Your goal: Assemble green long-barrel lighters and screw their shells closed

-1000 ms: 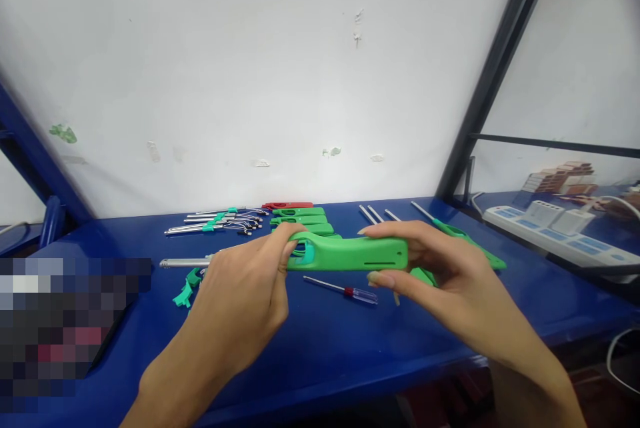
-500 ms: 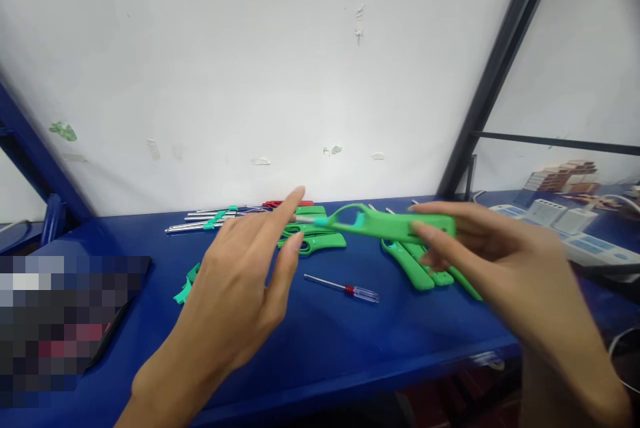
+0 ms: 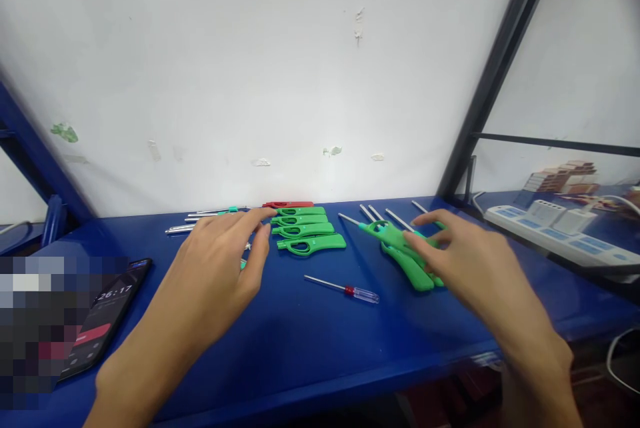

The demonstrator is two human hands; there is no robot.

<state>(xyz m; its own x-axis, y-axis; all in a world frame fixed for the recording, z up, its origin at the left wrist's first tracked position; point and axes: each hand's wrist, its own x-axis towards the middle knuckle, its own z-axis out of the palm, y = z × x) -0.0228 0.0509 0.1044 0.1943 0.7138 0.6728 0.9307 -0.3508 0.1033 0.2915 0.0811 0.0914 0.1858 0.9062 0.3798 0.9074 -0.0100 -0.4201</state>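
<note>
One curved green plastic lighter (image 3: 390,235) touches the right hand (image 3: 463,249), whether gripped I can't tell, the left hand (image 3: 216,253) curled, narrowly parted.

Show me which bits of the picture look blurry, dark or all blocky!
In the head view, blocky squares at left cover part of the phone; in the head view, the brown stack near the right edge looks smeared and the space under the blue table is dark; the head view shows the green lighter by the right hand clearly.
</note>
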